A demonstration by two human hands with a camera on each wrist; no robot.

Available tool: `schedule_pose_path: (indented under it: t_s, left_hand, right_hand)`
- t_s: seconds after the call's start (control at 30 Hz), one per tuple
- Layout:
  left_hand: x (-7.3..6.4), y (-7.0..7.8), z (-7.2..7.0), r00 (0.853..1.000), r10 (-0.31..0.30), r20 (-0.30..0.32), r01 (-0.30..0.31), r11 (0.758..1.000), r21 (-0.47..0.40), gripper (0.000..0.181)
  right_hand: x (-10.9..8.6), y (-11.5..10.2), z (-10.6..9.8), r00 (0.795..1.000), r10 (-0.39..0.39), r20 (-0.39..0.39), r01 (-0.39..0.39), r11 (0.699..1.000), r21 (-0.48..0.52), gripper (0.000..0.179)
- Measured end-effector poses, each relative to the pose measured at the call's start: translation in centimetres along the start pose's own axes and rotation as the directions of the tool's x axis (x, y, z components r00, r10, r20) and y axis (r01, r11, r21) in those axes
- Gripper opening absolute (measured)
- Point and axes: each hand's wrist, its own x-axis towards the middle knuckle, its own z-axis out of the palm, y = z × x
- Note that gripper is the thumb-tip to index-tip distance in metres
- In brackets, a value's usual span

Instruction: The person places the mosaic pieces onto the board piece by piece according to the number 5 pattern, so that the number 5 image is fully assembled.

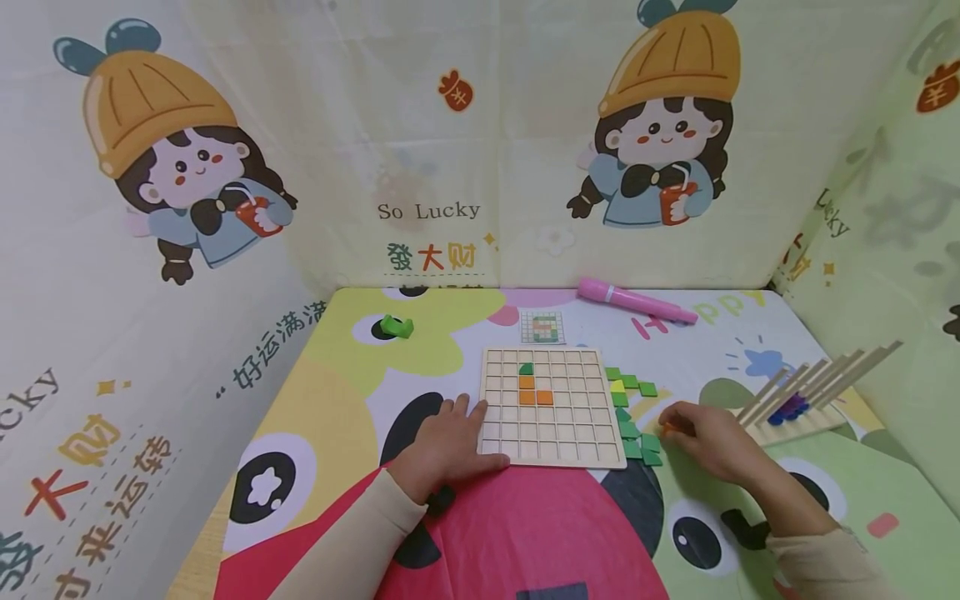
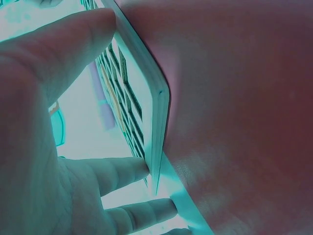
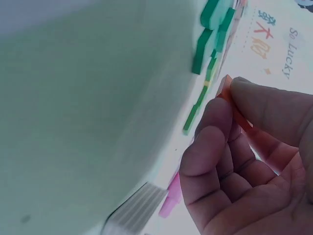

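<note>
A square wooden grid board (image 1: 555,433) lies mid-table, with a green tile (image 1: 527,368) that has one rounded corner and several orange tiles (image 1: 527,390) in its cells. At its near left corner rests my left hand (image 1: 448,446), thumb along the front edge and fingers against the left side. My right hand (image 1: 712,440) is to the right of the board and pinches an orange tile (image 3: 239,116) between thumb and forefinger. Between that hand and the board lie several loose green tiles (image 1: 630,452) and a yellow tile (image 1: 617,386).
Behind the board lies a small pattern card (image 1: 542,327). A pink marker (image 1: 637,301) is at the back. To the right stands a wooden rack with upright sticks (image 1: 817,383) and blue and purple pieces. A small green object (image 1: 397,327) sits at the back left. Printed cloth walls surround the table.
</note>
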Motion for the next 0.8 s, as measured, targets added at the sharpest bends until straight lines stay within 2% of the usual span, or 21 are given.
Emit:
schedule_pose_path:
  t_s: [0.2,0.37,0.6,0.8]
  left_hand:
    - [0.0,-0.2,0.1,1.0,-0.002,-0.003,0.002,1.0,0.002,0.101]
    - [0.0,-0.2,0.0,1.0,-0.002,0.001,0.002,1.0,0.0,0.101]
    - [0.0,-0.1,0.0,1.0,0.005,-0.011,-0.005,1.0,0.001,0.1]
    - [-0.1,0.0,-0.1,1.0,0.003,-0.007,-0.003,1.0,0.006,0.1]
  right_hand:
    - [1.6,-1.3,0.0,0.999,0.039,0.019,-0.04,0.997,0.067,0.019]
    - [3.5,-2.5,0.5,0.999,0.023,0.036,-0.027,0.993,0.112,0.014]
    - [6.3,-4.3,1.3,0.996,0.019,0.089,-0.041,0.969,0.245,0.012]
    - [8.6,-6.1,2.0,0.994,-0.018,0.106,-0.006,0.974,0.228,0.013]
